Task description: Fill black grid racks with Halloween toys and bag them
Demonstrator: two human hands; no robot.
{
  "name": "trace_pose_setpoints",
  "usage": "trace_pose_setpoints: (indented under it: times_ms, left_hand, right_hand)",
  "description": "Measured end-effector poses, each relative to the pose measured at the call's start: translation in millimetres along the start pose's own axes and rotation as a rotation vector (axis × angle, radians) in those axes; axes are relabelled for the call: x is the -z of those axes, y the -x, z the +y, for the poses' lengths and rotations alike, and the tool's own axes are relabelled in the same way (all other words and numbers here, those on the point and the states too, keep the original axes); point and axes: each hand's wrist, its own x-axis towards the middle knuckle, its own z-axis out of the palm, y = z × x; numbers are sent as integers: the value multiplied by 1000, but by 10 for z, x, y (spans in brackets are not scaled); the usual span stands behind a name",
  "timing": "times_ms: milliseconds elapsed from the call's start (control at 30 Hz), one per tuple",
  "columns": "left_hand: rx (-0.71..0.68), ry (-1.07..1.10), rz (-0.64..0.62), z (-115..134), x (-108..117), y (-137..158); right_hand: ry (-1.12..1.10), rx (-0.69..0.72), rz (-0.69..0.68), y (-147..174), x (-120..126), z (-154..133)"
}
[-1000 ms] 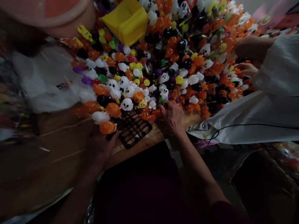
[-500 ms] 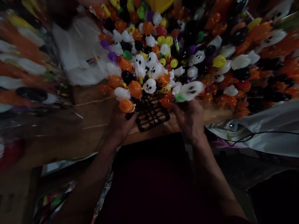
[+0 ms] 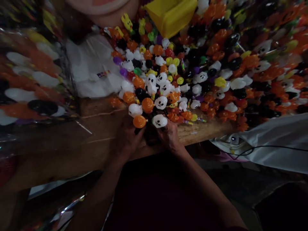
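1. Just below the frame's centre, the right hand [image 3: 169, 136] grasped a white toy [image 3: 159, 121] with a black-eyed face.
2. Left of that, the left hand [image 3: 128, 138] was just below an orange toy [image 3: 139, 122] (whether it gripped anything, I could not tell).
3. Toward the top, a yellow container [image 3: 169, 21] sat among a toy heap [image 3: 201, 77].

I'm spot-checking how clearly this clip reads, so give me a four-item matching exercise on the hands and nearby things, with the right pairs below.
1. Left hand
2. Right hand
3. Angular container
4. Cable

A. Yellow, at the top of the picture
B. Black, over white cloth
C. Nearest a white figure with a dark-eyed face
D. Nearest an orange figure

Pairs: 1-D, 2-C, 3-A, 4-B.
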Motion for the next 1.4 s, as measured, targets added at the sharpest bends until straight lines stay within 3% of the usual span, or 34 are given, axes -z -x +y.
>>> trace_pose_setpoints:
  times_ms: [267,433,600,767,933,1133,1333,1400]
  left_hand:
    - [-92,42,68,34,-45,54]
    - [16,128,45,31,-57,79]
    - [12,155,-23,29,3,68]
    - [129,123,-99,68,57,45]
    - [172,141,-108,143,124,9]
    - [186,199,-76,201,118,-46]
    - [436,118,-87,223,67,-28]
    - [430,77,-105,221,74,-17]
  right_hand:
    - [20,112,-78,-25,65,24]
    - [13,136,-40,-18,72,53]
    - [26,78,-130,-31,94,31]
    - [28,93,-131,-58,64,93]
    - [10,20,-168,-58,19,153]
    - [-95,57,-152,0,-16,138]
    - [-26,89,-179,36,-42,123]
    - [-37,131,-144,24,-38,127]
